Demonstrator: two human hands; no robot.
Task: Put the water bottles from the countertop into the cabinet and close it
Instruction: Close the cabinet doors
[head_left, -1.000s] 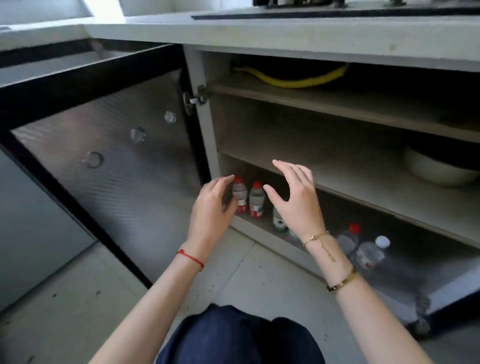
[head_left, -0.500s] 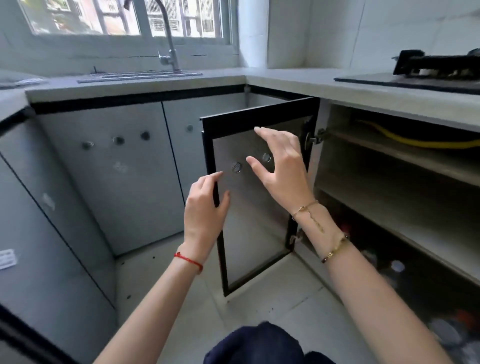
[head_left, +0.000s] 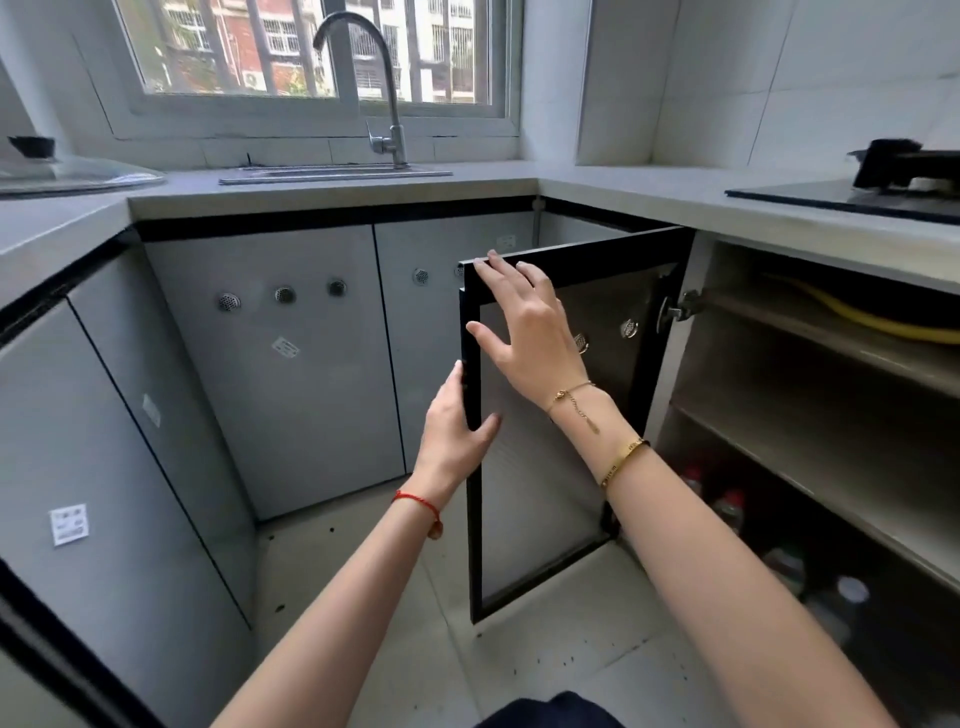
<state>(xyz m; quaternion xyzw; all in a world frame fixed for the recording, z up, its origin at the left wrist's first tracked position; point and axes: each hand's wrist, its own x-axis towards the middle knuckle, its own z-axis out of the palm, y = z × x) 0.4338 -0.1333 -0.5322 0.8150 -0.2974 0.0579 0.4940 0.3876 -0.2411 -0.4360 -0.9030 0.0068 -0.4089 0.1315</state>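
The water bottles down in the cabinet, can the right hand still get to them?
Probably yes. The cabinet door stands open to the left of the opening, and nothing blocks the water bottles on the bottom shelf. The right hand only rests on the door.

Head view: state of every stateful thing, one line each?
cabinet door: open, swung out wide
left hand: gripping the door's free edge
right hand: open, fingers at the door's top corner
water bottles: upright on the bottom shelf inside the cabinet
neighbouring cabinet doors: shut
faucet: no water seen running
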